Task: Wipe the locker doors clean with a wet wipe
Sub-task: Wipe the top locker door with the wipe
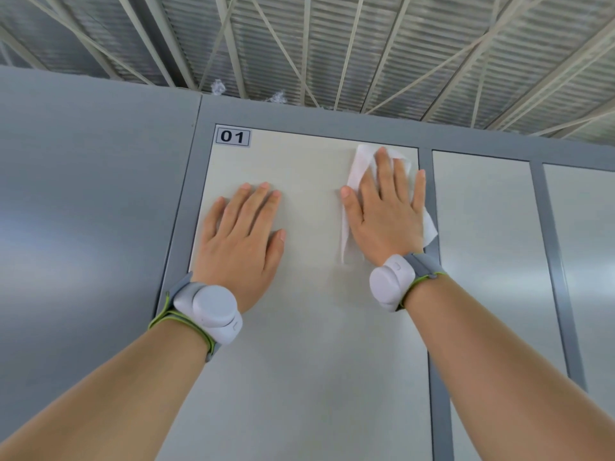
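Note:
A pale locker door (309, 327) marked "01" fills the middle of the head view. My right hand (386, 211) lies flat with straight fingers, pressing a white wet wipe (361, 161) against the door's upper right corner. The wipe sticks out above the fingertips and below the palm's edge. My left hand (243, 234) rests flat and bare on the door's upper left part, fingers straight, holding nothing. Both wrists carry white sensor bands.
A second pale locker door (489, 261) and a third door (585, 261) stand to the right, split by grey frame strips (552, 277). A grey side panel (83, 211) lies left. The metal roof trusses (332, 44) show above the lockers.

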{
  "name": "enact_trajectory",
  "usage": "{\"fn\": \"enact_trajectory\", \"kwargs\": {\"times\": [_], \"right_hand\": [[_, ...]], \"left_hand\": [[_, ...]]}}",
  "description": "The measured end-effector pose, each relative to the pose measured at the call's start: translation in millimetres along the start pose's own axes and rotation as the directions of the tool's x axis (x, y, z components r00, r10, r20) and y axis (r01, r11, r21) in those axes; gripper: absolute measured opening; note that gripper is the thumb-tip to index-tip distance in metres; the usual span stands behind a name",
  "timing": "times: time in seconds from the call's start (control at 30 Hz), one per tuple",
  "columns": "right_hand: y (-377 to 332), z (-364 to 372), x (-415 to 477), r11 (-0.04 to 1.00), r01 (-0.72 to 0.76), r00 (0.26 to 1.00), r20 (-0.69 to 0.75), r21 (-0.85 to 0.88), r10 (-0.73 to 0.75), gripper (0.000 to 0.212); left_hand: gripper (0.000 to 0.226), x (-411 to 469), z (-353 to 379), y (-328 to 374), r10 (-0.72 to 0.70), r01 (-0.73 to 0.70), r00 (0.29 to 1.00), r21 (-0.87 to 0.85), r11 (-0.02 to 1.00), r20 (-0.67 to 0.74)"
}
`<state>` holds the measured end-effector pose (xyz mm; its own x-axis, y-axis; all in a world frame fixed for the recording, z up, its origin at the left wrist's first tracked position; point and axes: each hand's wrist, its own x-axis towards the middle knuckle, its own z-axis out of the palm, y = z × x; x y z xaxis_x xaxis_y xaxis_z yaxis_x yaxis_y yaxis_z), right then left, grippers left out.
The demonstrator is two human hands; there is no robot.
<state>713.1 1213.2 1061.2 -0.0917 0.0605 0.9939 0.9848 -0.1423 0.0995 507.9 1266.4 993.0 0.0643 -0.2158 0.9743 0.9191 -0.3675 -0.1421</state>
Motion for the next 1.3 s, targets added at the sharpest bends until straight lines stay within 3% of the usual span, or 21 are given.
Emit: {"fn": "enact_trajectory", "kwargs": {"times": [0.3,0.47,0.6,0.87,1.03,1.2,1.3], "right_hand": [[-9,4,9,0.992,0.028,0.998,-0.065,0.127,-0.019,0.075],[-29,5,5,0.964,0.217,0.974,-0.104,0.156,-0.202,0.055],[-26,6,3,0.951,0.282,0.959,-0.069,0.129,-0.275,0.058],[0,5,10,0.983,0.03,0.998,-0.062,0.183,-0.019,0.064],[-25,2,10,0.98,0.115,0.993,-0.012,0.16,-0.115,0.067],[-34,3,5,0.954,0.28,0.959,0.021,0.11,-0.284,0.062],[-27,3,10,0.967,0.234,0.972,0.009,0.098,-0.236,0.068]], "left_hand": [[0.053,1,0,1,0.004,-0.004,1.0,0.008,1.0,-0.023],[0.054,1,-1,2,-0.006,0.006,1.0,-0.007,1.0,0.004],[0.054,1,-2,1,-0.004,0.004,1.0,-0.01,1.0,0.01],[0.054,1,-3,2,-0.005,0.005,1.0,-0.02,1.0,0.009],[0.054,0,-4,1,-0.001,0.002,1.0,-0.076,0.997,0.015],[0.049,2,-7,-7,-0.024,0.029,0.999,-0.248,0.968,0.022],[0.051,2,-10,-14,-0.036,0.048,0.998,-0.307,0.951,0.046]]}}
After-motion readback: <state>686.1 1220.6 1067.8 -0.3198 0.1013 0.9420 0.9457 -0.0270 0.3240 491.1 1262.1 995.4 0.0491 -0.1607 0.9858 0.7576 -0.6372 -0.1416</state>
